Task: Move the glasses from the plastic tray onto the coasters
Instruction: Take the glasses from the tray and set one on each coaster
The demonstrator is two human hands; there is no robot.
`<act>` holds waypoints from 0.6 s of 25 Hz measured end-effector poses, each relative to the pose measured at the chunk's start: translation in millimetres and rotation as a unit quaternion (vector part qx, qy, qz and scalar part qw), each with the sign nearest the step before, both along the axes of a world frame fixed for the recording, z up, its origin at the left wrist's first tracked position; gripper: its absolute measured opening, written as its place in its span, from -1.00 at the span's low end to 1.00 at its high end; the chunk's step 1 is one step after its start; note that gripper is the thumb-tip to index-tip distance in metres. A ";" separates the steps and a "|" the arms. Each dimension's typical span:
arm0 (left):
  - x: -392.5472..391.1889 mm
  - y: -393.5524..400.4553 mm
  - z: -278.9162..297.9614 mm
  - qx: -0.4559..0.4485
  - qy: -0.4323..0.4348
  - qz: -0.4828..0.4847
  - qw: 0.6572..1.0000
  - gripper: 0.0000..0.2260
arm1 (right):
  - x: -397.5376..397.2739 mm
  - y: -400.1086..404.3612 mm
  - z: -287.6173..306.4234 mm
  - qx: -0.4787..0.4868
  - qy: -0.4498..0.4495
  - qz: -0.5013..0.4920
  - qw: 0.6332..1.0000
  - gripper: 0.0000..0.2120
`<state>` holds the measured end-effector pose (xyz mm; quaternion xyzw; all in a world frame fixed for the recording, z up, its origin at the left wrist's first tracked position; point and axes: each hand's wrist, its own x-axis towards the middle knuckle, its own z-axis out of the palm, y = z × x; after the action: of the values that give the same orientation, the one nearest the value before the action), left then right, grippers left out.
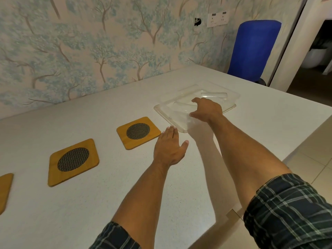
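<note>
From the head camera, a clear plastic tray (181, 121) lies on the white tabletop (89, 194), toward its far right part. Being transparent, the tray is hard to read: its near rim shows as a pale outline, and its inner shape blurs into the tabletop. One glass (214, 95) lies on its side at the tray's far end, faint but recognisable as a cylinder. A second glass (185, 105) seems to lie just before the tray's middle, partly covered by the right hand (208, 109). That hand reaches into the tray with fingers curled down and thumb spread; whether it grips a glass or only hovers over it cannot be told.

The left hand (169, 148) rests flat and released on the tabletop just before the tray's near corner, fingers straight.

Left of the tray, a wooden coaster (138, 133) with a dark mesh centre sits nearest it. A second coaster (73, 161) lies farther left, and a third coaster (4, 191) is cut off by the frame's left edge, only its plain wood corner showing. All three are bare.
</note>
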<state>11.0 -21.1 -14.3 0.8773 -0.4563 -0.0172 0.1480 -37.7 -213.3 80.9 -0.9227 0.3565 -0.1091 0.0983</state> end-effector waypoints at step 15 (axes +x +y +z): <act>2.3 -1.5 -2.5 0.023 -0.014 0.010 1.000 -0.25 | 41.0 -6.4 22.0 0.060 0.061 0.025 0.996 -0.25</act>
<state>13.3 -22.6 -16.8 0.8851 -0.4490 -0.0142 0.1215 3.3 -219.6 102.9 -0.9287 0.3445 -0.0292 0.1340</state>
